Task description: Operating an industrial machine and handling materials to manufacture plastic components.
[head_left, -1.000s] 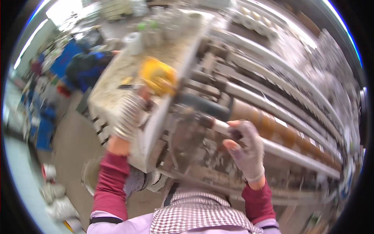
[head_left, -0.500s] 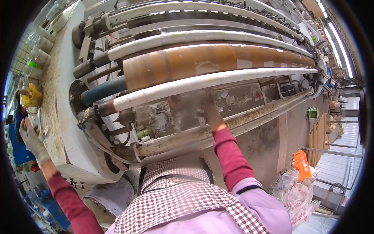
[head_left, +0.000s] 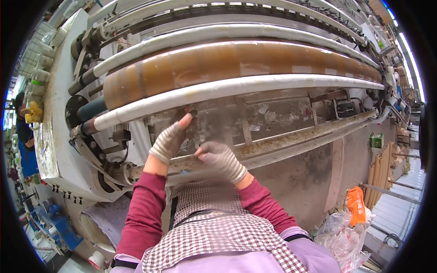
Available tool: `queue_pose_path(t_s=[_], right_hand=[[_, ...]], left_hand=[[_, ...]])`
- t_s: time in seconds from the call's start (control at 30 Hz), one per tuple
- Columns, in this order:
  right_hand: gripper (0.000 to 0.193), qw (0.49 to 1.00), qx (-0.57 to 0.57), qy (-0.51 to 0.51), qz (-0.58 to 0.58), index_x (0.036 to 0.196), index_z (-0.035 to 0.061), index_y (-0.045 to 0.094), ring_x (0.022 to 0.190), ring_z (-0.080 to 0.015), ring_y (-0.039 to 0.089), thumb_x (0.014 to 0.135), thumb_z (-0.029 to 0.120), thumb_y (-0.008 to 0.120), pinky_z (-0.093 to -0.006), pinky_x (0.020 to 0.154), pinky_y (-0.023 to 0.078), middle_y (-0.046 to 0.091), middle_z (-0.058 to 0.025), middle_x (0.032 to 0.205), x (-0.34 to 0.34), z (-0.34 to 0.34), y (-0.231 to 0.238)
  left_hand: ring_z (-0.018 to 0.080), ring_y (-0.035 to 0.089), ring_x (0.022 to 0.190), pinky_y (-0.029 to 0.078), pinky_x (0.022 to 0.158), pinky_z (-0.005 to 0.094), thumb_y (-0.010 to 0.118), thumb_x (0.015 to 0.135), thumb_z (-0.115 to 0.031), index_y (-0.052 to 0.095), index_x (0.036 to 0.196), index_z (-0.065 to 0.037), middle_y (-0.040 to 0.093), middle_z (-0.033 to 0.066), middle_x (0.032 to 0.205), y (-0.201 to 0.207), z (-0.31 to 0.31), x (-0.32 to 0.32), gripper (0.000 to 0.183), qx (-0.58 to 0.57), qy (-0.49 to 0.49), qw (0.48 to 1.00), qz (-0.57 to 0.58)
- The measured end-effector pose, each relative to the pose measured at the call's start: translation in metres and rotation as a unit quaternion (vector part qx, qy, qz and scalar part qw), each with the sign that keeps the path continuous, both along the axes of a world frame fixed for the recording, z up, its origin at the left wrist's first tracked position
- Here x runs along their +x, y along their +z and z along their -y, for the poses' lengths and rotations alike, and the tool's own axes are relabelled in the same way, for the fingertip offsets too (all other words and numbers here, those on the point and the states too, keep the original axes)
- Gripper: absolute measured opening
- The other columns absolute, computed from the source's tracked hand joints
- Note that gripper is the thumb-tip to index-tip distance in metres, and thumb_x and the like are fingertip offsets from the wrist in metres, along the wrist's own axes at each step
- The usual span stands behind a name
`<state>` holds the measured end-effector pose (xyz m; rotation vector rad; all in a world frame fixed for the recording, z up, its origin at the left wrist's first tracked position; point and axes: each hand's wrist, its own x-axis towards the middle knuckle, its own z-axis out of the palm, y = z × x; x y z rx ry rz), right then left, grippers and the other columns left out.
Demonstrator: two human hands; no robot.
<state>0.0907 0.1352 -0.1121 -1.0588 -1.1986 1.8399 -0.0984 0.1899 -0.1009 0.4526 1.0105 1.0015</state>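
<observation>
My left hand, in a pale fingertip-less glove, is raised in front of the near white roller. A small dark object, which I cannot name, shows at its fingertips. To its right and lower is my right hand, gloved alike, its fingers curled in toward the thumb. What it holds, if anything, is hidden. The hands are close together but apart, above the machine's front rail. Behind the near roller lies a thick brown roll. A blurred patch in mid-picture veils the area beside my hands.
Scraps lie in the trough under the rollers. A white machine housing stands at left, a yellow object on its edge. To the right are cardboard tubes, a green box, an orange bag and clear plastic bags.
My left hand has come from the far-left housing to in front of the rollers. My right hand has drawn back toward me and left. The view has shifted a little.
</observation>
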Motion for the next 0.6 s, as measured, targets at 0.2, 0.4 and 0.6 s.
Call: queue_pose_path(t_s=[0.2, 0.4, 0.6], right_hand=[[0.034, 0.829, 0.397, -0.047, 0.391, 0.110, 0.0095, 0.062, 0.103, -0.0227, 0.059, 0.076, 0.011, 0.066, -0.0364, 0.092, 0.051, 0.061, -0.0066, 0.107, 0.090, -0.061, -0.071], [0.031, 0.857, -0.156, -0.266, -0.413, 0.109, 0.0150, 0.061, 0.099, -0.0183, 0.058, 0.080, 0.008, 0.067, -0.0393, 0.088, 0.051, 0.061, -0.0049, 0.105, 0.105, -0.131, -0.097], [0.024, 0.921, -0.165, -0.234, -0.264, 0.105, 0.0127, 0.062, 0.084, -0.0135, 0.057, 0.082, 0.007, 0.065, -0.0324, 0.073, 0.048, 0.062, -0.0020, 0.096, 0.114, -0.051, -0.045]], left_hand=[[0.0216, 0.065, 0.088, 0.053, 0.082, 0.0312, 0.069, 0.084, -0.010, 0.059, 0.108, 0.001, 0.065, 0.0092, 0.096, -0.054, -0.004, 0.016, 0.029, -0.009, 0.106, 0.993, -0.048], [0.0247, 0.051, 0.117, 0.049, 0.093, 0.0450, 0.065, 0.085, -0.010, 0.045, 0.130, -0.009, 0.055, 0.0087, 0.121, -0.059, 0.023, 0.039, 0.049, -0.016, 0.159, 0.979, -0.129], [0.0232, 0.061, 0.101, 0.050, 0.093, 0.0451, 0.064, 0.087, -0.010, 0.055, 0.117, -0.010, 0.061, 0.0079, 0.112, -0.069, -0.013, 0.036, 0.032, 0.082, 0.166, 0.970, 0.154]])
